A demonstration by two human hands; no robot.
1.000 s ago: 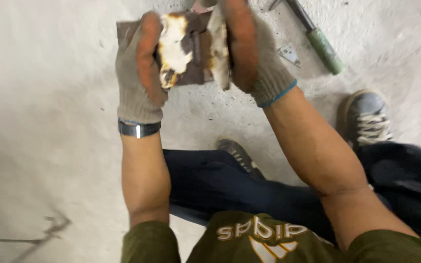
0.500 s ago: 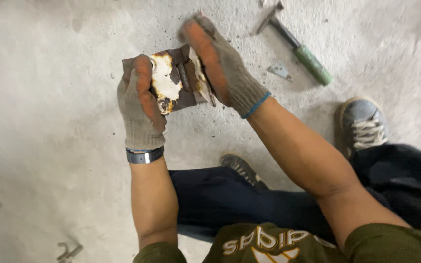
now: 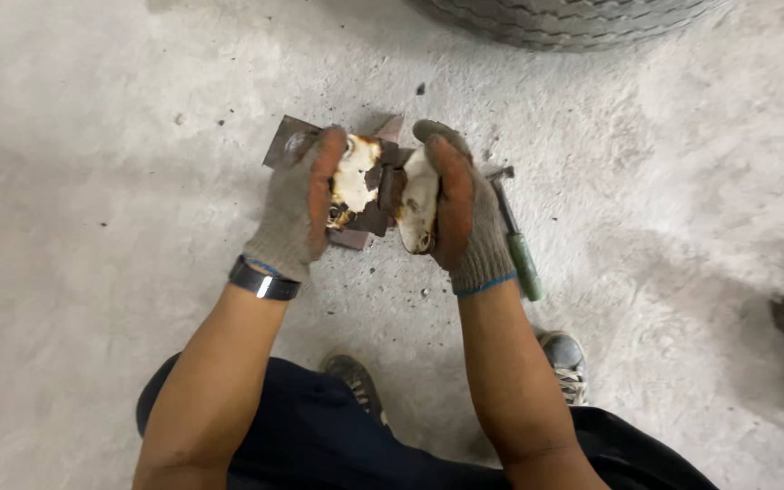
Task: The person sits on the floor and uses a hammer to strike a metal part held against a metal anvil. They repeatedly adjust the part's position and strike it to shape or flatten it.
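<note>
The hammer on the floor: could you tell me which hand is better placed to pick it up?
Right, probably. The hammer lies just beside the right hand, its green handle beside that wrist. The left hand is farther away. Both hands hold rusty metal pieces, though.

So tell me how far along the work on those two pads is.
Partway, it looks. Both pads are off and in hand: the left hand grips one white, rust-stained pad, the right hand the other pad, over a metal plate on the floor. The hammer lies unused beside them. Rust remains, so cleaning looks unfinished.
</note>
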